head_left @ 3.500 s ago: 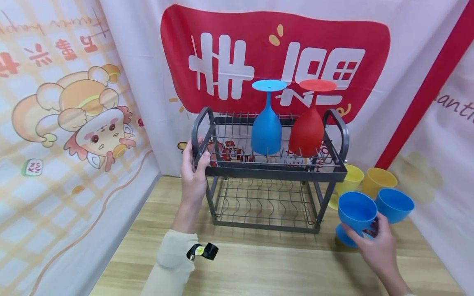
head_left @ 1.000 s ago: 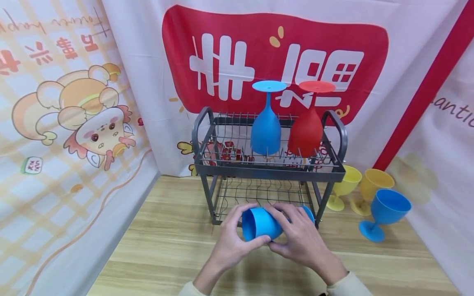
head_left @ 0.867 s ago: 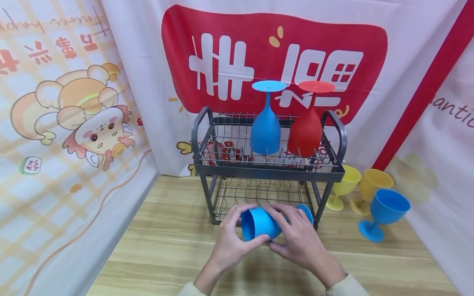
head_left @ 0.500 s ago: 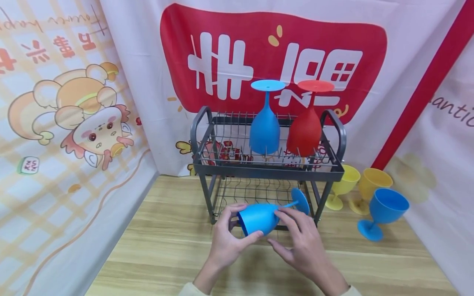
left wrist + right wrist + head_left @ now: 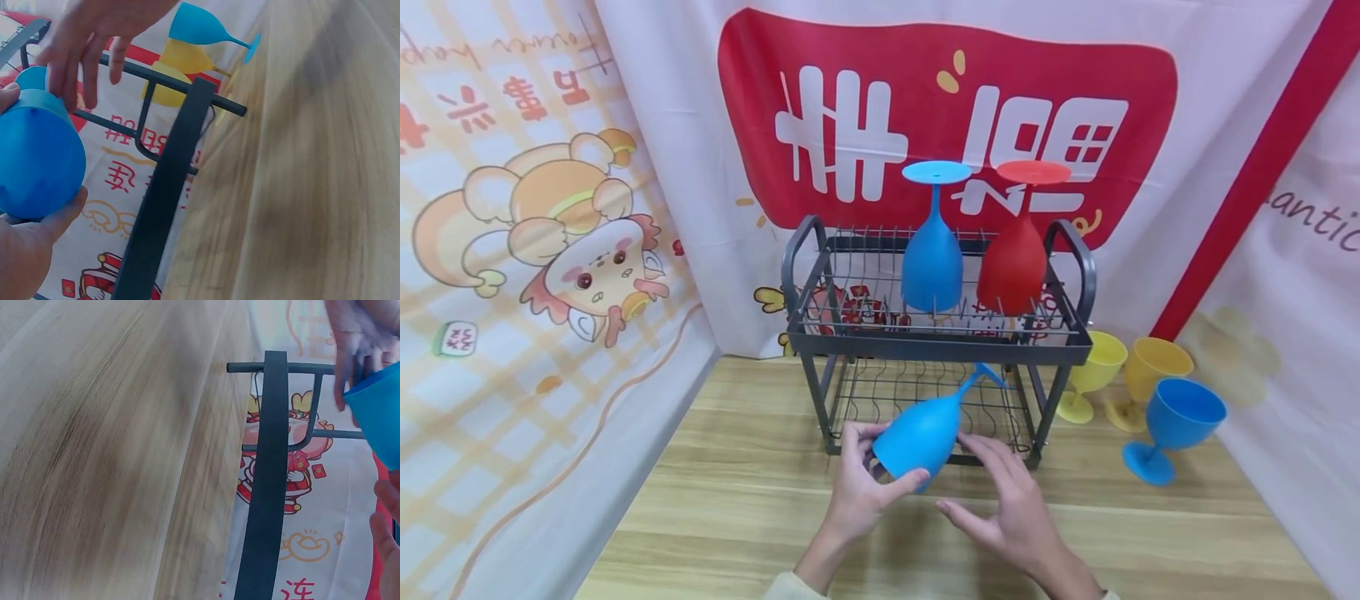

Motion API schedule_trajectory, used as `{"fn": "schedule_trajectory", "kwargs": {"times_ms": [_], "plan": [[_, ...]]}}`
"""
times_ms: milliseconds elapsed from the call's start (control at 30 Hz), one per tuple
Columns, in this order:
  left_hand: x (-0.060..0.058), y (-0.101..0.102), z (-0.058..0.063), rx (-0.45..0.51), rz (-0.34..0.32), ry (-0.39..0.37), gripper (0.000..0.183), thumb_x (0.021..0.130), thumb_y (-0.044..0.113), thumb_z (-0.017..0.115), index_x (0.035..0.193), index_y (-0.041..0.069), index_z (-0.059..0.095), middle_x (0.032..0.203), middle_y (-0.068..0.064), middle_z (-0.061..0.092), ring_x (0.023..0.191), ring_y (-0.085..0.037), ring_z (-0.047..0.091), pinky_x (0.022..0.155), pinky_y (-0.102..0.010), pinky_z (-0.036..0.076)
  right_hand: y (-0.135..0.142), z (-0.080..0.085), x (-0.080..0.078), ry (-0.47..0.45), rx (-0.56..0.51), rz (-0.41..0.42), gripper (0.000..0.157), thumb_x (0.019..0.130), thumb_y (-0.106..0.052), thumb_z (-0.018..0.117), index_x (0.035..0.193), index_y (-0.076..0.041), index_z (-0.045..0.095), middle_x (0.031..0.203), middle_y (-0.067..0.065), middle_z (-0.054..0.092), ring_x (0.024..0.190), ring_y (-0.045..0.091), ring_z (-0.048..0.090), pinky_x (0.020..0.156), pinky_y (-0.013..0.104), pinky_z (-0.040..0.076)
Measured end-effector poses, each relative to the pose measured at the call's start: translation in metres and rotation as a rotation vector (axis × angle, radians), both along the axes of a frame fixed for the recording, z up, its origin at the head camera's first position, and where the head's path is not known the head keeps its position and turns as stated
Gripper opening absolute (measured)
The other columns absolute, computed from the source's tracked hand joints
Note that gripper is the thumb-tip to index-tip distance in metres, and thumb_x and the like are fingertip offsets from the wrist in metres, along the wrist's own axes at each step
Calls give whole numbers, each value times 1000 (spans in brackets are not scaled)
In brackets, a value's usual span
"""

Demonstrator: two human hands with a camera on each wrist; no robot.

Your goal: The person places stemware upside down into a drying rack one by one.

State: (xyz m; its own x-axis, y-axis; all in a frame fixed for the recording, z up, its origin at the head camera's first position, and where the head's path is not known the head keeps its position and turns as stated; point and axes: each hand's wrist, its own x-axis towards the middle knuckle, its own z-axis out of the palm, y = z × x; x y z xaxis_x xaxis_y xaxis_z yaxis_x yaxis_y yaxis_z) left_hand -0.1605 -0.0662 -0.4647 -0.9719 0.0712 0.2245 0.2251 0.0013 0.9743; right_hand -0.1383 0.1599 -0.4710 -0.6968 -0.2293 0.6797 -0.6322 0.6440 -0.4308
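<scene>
In the head view my left hand [image 5: 857, 492] grips a blue goblet [image 5: 921, 437] round its bowl near the rim, thumb in front. The goblet tilts, its mouth toward the lower left and its foot up to the right, before the lower tier of a black two-tier dish rack [image 5: 936, 346]. My right hand [image 5: 1018, 517] is spread beside the bowl, fingers extended, fingertips right at its right side. The left wrist view looks into the open mouth of the goblet [image 5: 40, 162]. On the rack's upper tier, a blue goblet [image 5: 932, 267] and a red goblet [image 5: 1013, 267] stand upside down.
Right of the rack, a pale yellow goblet [image 5: 1101, 362], a deeper yellow goblet [image 5: 1159, 367] and another blue goblet [image 5: 1183, 414] stand upright on the wooden table [image 5: 730, 517]. A printed cloth [image 5: 745, 283] hangs close behind the rack.
The left hand left the rack's handle. The right hand brought the blue goblet from the right to the middle; the left took its bowl. Lately the right fingers loosened and the foot swung upward.
</scene>
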Motion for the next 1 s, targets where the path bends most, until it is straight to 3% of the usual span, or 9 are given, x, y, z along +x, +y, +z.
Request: {"fn": "schedule_trajectory", "kwargs": {"times_ms": [167, 333, 467, 633, 767, 1000], "plan": [[-3, 0, -8, -55, -29, -17, 86, 77, 18, 94, 144, 12, 41, 148, -18, 59, 134, -39, 59, 111, -60, 51, -2, 6, 0, -84, -135, 94, 82, 77, -27, 96, 149, -14, 59, 140, 5, 68, 121, 21, 69, 103, 34, 59], [-4, 2, -12, -133, -67, -23, 99, 78, 26, 95, 156, 16, 36, 160, -15, 51, 145, -40, 52, 119, -63, 44, -7, 15, 0, -235, -287, 125, 73, 82, -22, 93, 147, -21, 60, 138, 2, 69, 116, 21, 72, 97, 32, 62], [-4, 4, -14, -149, -69, -14, 103, 77, 27, 96, 159, 18, 35, 162, -14, 47, 146, -41, 51, 121, -63, 43, -13, 22, -3, -423, -365, 92, 70, 83, -29, 93, 145, -24, 61, 140, -2, 68, 120, 21, 71, 99, 32, 61], [-5, 8, -13, -141, -102, -15, 100, 76, 24, 96, 157, 20, 36, 162, -13, 44, 142, -41, 54, 119, -62, 45, -20, 28, -8, -577, -378, 18, 76, 79, -37, 94, 146, -21, 60, 141, 1, 67, 124, 22, 66, 100, 31, 59], [-5, 10, -11, -139, -137, -8, 98, 76, 21, 96, 155, 19, 37, 159, -13, 45, 140, -40, 57, 118, -60, 46, -24, 29, -11, -626, -357, -13, 80, 78, -41, 94, 148, -21, 59, 141, 1, 66, 127, 23, 64, 98, 30, 59], [-5, 10, -9, -145, -169, -8, 97, 78, 18, 94, 155, 21, 36, 159, -13, 43, 144, -41, 54, 121, -63, 42, -28, 27, -14, -637, -353, 3, 77, 77, -37, 95, 145, -24, 60, 139, 2, 67, 124, 23, 65, 99, 34, 58]]}}
